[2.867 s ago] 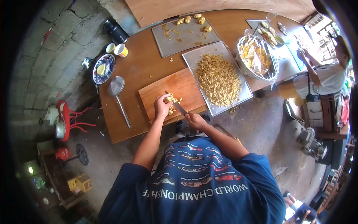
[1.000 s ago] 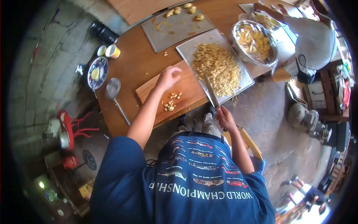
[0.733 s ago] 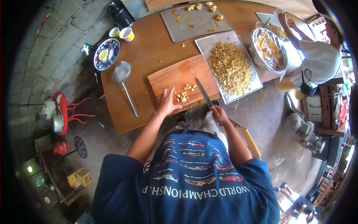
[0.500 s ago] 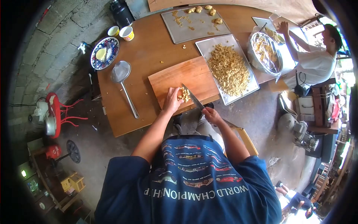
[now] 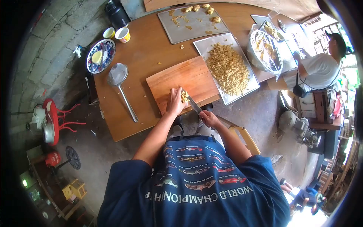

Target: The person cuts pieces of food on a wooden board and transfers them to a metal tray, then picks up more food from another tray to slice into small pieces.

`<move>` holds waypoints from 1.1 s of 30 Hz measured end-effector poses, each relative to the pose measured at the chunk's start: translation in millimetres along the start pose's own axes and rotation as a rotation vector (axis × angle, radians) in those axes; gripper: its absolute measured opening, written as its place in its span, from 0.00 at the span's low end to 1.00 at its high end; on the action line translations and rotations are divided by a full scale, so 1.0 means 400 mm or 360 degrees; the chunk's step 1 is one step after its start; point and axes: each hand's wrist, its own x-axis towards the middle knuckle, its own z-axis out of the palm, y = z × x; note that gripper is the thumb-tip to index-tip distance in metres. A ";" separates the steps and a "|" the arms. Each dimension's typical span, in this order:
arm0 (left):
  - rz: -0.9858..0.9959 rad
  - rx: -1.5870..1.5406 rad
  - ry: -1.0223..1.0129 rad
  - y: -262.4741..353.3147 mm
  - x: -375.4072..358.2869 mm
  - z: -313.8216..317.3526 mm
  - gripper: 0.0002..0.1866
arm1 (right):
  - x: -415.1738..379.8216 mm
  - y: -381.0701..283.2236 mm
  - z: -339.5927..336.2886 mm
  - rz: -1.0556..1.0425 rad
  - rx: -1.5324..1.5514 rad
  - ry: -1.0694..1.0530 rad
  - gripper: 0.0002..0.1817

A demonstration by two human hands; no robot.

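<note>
My left hand (image 5: 175, 102) rests on the lower part of a wooden cutting board (image 5: 189, 75), its fingers closed against a small heap of chopped pale-yellow pieces (image 5: 184, 96). In my right hand (image 5: 208, 118) is the handle of a knife (image 5: 195, 106). Its blade points up and left, right beside the heap; whether it touches the pieces is hard to tell. Right of the board lies a metal tray (image 5: 253, 81) heaped with many similar chopped pieces (image 5: 228, 70).
A skimmer ladle (image 5: 126, 100) lies left of the board. Beyond are a patterned plate (image 5: 110, 56), two paper cups (image 5: 122, 34), a black flask (image 5: 116, 15) and another tray (image 5: 181, 34) holding several whole pieces. At right, a person (image 5: 321, 68) stands near a plastic-lined bowl (image 5: 252, 53).
The knife has drawn back slightly toward me, its tip lower beside the heap. My left hand stays at the pieces. The person at right has lowered their raised hands. The whole view shifted slightly.
</note>
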 end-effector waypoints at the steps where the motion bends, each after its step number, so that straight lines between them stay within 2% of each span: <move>1: 0.0045 -0.0007 -0.0002 -0.007 0.004 0.005 0.48 | 0.005 0.006 0.000 -0.0013 -0.0008 0.0003 0.24; 6: 0.0042 -0.0081 -0.0037 -0.013 0.002 0.000 0.34 | 0.012 0.004 0.002 0.0053 -0.0246 0.0086 0.25; 9: 0.0035 -0.0146 -0.0043 -0.009 0.012 0.013 0.33 | 0.009 0.011 0.009 -0.0037 -0.0341 0.0124 0.26; 11: 0.0202 -0.0127 -0.0034 -0.005 0.014 0.017 0.34 | 0.006 0.008 0.020 -0.0036 -0.0326 0.0156 0.26; 13: 0.0160 -0.0154 -0.0028 0.013 0.018 0.019 0.39 | -0.010 0.004 0.021 -0.0118 -0.0454 0.0197 0.26; 15: 0.0188 -0.0063 -0.0098 0.034 0.023 0.014 0.47 | 0.005 0.039 0.035 -0.0232 -0.0381 0.0286 0.26; 17: 0.0189 -0.0008 -0.0152 0.028 0.031 0.019 0.49 | -0.003 0.022 0.036 -0.0147 -0.0363 0.0251 0.26; 21: 0.0239 -0.0008 -0.0217 0.025 0.045 0.010 0.40 | -0.035 -0.021 0.042 -0.0110 -0.0393 0.0288 0.26; 22: 0.0241 -0.0042 -0.0199 0.024 0.045 0.009 0.33 | -0.041 -0.032 0.043 -0.0087 -0.0435 0.0297 0.26; 26: 0.0256 -0.0050 -0.0273 0.013 0.048 0.015 0.29 | -0.058 -0.050 0.059 -0.0028 -0.0404 0.0342 0.27; 28: 0.0131 -0.0109 -0.0244 0.013 0.046 0.018 0.24 | -0.059 -0.049 0.064 -0.0053 -0.0394 0.0359 0.27; 31: 0.0003 -0.0313 -0.0260 -0.011 0.049 0.029 0.21 | -0.051 -0.038 0.074 -0.0049 -0.0347 0.0374 0.26; 33: 0.0073 -0.0297 -0.0214 -0.037 0.056 0.045 0.21 | -0.062 -0.051 0.066 -0.0079 -0.0348 0.0369 0.26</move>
